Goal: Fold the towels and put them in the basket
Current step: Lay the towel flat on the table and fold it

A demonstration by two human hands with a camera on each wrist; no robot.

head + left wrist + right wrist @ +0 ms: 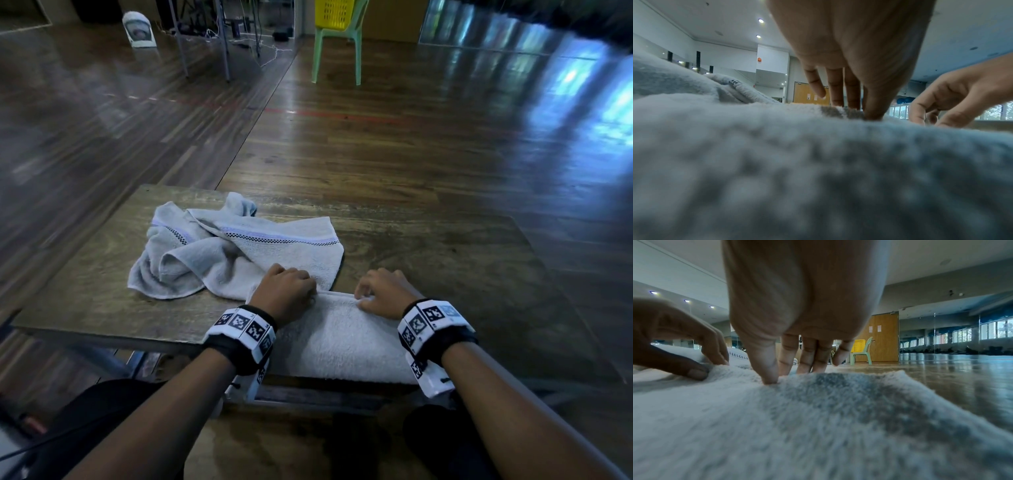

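Note:
A folded white towel [342,339] lies at the near edge of the wooden table [445,260], its front hanging slightly over. My left hand [287,291] and right hand [380,291] sit side by side on its far edge. Each pinches that edge, thumb on top and fingers curled behind it. The left wrist view shows my left hand [857,104] on the white towel [818,162]. The right wrist view shows my right hand [789,369] gripping the white towel [797,426]. A crumpled grey towel [219,253] with a checkered band lies behind, to the left. A yellow basket [334,13] stands far off.
The basket rests on a green plastic chair [339,44] across the glossy wooden floor. Bare tabletop stretches to the right of the towels. Metal legs and cables [222,37] stand at the far left, beside a small white appliance [137,29].

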